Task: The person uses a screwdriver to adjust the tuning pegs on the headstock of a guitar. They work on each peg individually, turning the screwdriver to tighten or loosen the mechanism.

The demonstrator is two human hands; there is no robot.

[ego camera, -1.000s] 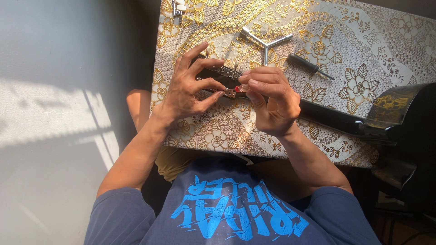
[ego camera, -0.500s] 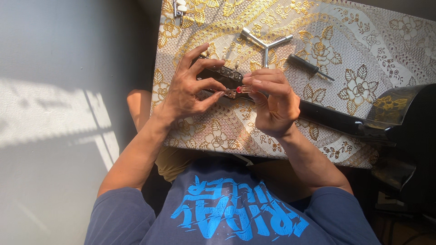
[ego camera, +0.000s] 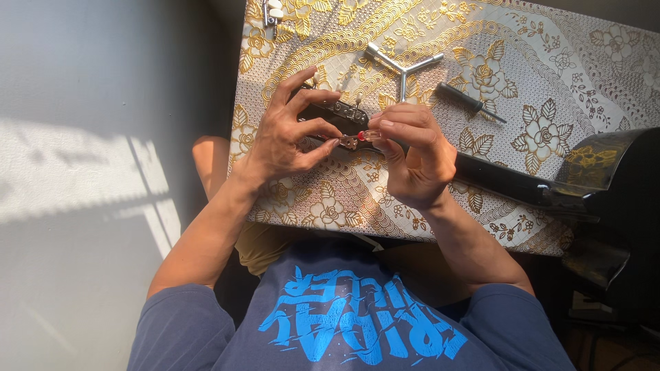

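My left hand (ego camera: 287, 134) grips a small dark flat part (ego camera: 335, 112) with metal fittings, held just above the gold-patterned tablecloth (ego camera: 550, 89). My right hand (ego camera: 416, 154) pinches a tiny piece with a red spot (ego camera: 360, 137) at that part's near edge, fingertips pressed together. The two hands almost touch at the middle of the table. What lies under the palms is hidden.
A three-armed metal socket wrench (ego camera: 401, 65) and a black-handled screwdriver (ego camera: 471, 102) lie beyond the hands. A small white-and-metal item (ego camera: 273, 10) sits at the far left corner. A long dark glossy panel (ego camera: 550, 182) rests along the right side. Grey floor lies left.
Both hands stay in place; the right fingers have shifted slightly on the small piece.
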